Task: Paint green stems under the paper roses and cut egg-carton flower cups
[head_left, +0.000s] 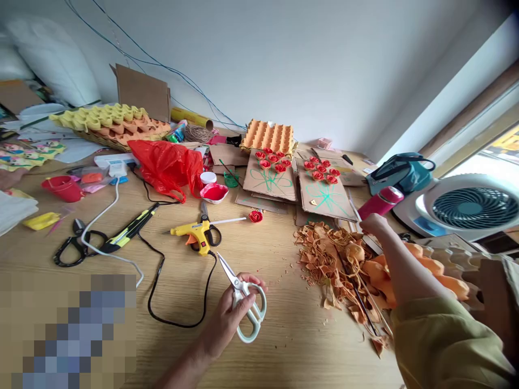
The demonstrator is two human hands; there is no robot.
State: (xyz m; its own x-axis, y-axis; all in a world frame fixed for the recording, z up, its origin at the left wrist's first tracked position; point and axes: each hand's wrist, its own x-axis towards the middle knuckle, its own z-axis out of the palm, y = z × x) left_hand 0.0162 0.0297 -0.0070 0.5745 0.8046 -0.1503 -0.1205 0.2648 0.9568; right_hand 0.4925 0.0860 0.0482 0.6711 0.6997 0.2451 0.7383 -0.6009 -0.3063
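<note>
White-handled scissors [254, 316] rest in my left hand [238, 305] over the front middle of the table, blades slightly apart and pointing away to the left. My thumb lies across the handles, with fingers curled beneath. My right arm stretches over the orange paper-pulp pieces [427, 265] at the right. At its end, my right hand [373, 223] is closed beside the base of a tilted pink bottle [383, 201]; what its fingers hold is hidden. Curled orange scraps [324, 254] lie in a heap left of that arm.
A yellow glue gun [198, 236] and its black cord lie left of the scissors, near a single red paper rose [255, 216]. Cardboard sheets [270, 186] with red roses and green drawn stems stand behind. A white fan [466, 208] is at the right, a red bag [166, 167] at the left.
</note>
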